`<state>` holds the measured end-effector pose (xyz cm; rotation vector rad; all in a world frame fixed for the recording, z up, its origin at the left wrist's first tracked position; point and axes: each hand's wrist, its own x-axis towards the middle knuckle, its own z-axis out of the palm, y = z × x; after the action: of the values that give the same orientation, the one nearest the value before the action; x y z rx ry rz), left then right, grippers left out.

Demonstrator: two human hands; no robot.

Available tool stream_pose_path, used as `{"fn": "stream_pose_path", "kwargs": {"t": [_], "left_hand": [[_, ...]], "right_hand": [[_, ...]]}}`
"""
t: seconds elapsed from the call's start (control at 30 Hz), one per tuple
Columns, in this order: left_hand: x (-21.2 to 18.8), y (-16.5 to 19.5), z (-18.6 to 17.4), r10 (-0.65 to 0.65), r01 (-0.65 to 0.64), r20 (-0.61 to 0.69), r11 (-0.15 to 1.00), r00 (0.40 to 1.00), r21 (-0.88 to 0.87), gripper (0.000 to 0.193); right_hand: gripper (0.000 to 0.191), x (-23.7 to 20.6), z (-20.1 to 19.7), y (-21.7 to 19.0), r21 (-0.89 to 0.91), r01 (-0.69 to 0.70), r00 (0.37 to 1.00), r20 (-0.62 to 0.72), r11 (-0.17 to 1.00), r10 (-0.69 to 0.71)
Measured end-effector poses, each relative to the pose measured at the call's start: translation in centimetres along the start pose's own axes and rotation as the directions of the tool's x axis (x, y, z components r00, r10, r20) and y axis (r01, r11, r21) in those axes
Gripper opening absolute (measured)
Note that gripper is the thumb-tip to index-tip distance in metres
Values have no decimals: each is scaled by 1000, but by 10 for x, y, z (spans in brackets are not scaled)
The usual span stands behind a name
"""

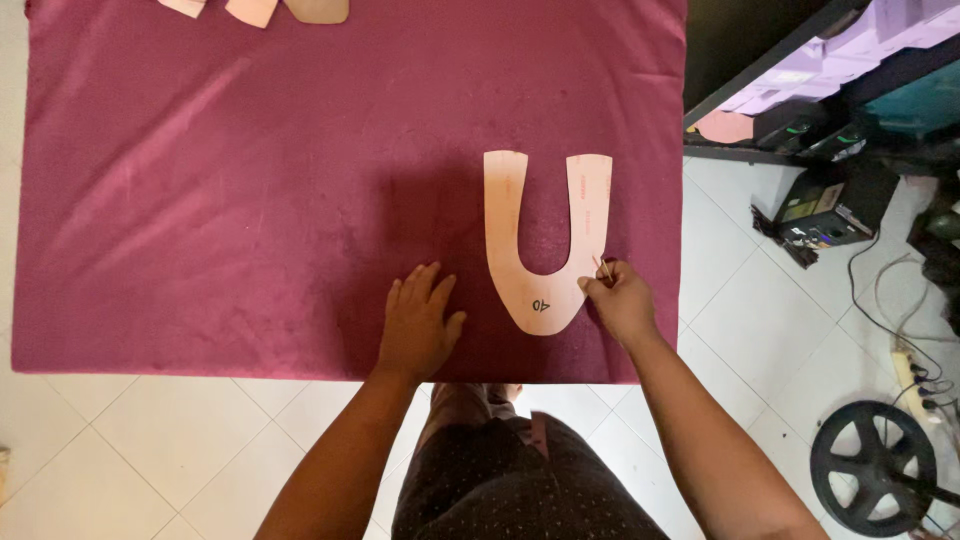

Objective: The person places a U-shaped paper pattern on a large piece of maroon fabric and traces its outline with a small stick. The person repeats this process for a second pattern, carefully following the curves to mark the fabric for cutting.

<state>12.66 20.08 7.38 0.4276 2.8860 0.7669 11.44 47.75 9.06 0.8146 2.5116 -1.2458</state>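
A pale pink U-shaped paper pattern [545, 240] lies flat on dark maroon velvet fabric [250, 180] that covers a table. My left hand [418, 320] rests flat on the fabric just left of the pattern's rounded end, fingers spread, holding nothing. At the pattern's lower right edge, my right hand [620, 300] pinches a thin pale marking stick [602, 268], its tip touching the fabric beside the pattern's right arm.
Several more pale pattern pieces [265, 10] lie at the fabric's far edge. White tiled floor [150, 450] surrounds the table. To the right are a dark shelf [760, 60] with purple sheets, black devices [825, 205], cables, a power strip [915, 375] and a black wheel [873, 467].
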Motion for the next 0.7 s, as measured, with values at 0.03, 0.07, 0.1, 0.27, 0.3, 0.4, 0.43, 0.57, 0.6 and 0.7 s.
{"fn": "stream_pose_path", "kwargs": {"t": [0.03, 0.07, 0.1, 0.27, 0.3, 0.4, 0.43, 0.57, 0.6, 0.7], "left_hand": [[15, 4, 5, 1, -1, 25, 1000, 1000, -10, 65], [28, 7, 9, 2, -1, 39, 1000, 999, -12, 70], [39, 9, 13, 3, -2, 61, 1000, 998, -15, 74], [70, 5, 33, -9, 9, 84, 1000, 996, -10, 87], [71, 3, 36, -12, 14, 80, 999, 997, -34, 86], [69, -3, 48, -16, 19, 65, 999, 998, -44, 85], [70, -4, 51, -16, 18, 56, 999, 998, -34, 85], [69, -7, 58, 6, -6, 31, 1000, 1000, 2, 75], [69, -7, 59, 2, -3, 26, 1000, 1000, 11, 73], [68, -8, 59, -20, 19, 38, 999, 999, 26, 70]], "right_hand": [[28, 4, 1, 1, -14, 10, 1000, -1, 1000, -10], [28, 8, 1, 2, -29, 17, 1000, -2, 999, -18], [29, 11, 2, 3, -43, 18, 1000, -1, 999, -18], [33, 38, -5, 9, -248, -91, 982, 140, 965, 129], [34, 45, -7, 11, -254, -87, 977, 167, 963, 133], [37, 54, -11, 20, -156, -82, 995, 45, 984, 90], [39, 55, -11, 23, -141, 18, 999, 30, 990, -14], [59, 58, -10, 32, -197, 197, 980, 56, 960, -190], [61, 59, -10, 34, -240, 191, 981, 84, 952, -176], [62, 61, -7, 36, -283, 129, 990, 98, 950, -105]]}}
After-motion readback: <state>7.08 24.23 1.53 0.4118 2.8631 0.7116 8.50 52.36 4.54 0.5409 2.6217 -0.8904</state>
